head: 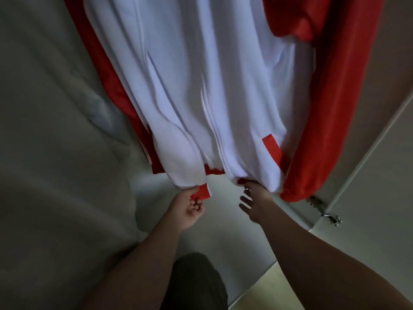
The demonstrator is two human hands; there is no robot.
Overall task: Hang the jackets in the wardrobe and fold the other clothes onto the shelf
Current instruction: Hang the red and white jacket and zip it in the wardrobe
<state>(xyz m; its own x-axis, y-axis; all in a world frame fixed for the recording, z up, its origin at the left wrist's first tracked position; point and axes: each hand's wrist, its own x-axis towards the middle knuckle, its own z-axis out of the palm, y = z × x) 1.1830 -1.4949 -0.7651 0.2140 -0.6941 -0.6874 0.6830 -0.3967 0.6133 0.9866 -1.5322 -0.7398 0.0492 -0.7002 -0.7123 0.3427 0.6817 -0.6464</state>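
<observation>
Forearms point(145, 265) below the white-and-red jacket point(201, 86): left grip point(190, 206) tight on its hem, right grip point(254, 202) against it, closure unclear.

Free room beneath jacket hem point(245, 175), between grey surface point(49, 121) and hinged door point(377, 175).

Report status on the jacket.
Left hand pinches the jacket hem. Right hand at the hem, grip unclear. Jacket hanging, front open at the bottom. Door hinge close on the right.

White jacket point(201, 86) with red sleeves and hem patches (red lining too), pale grey wardrobe wall point(44, 108), silver hinge point(328, 214)
</observation>
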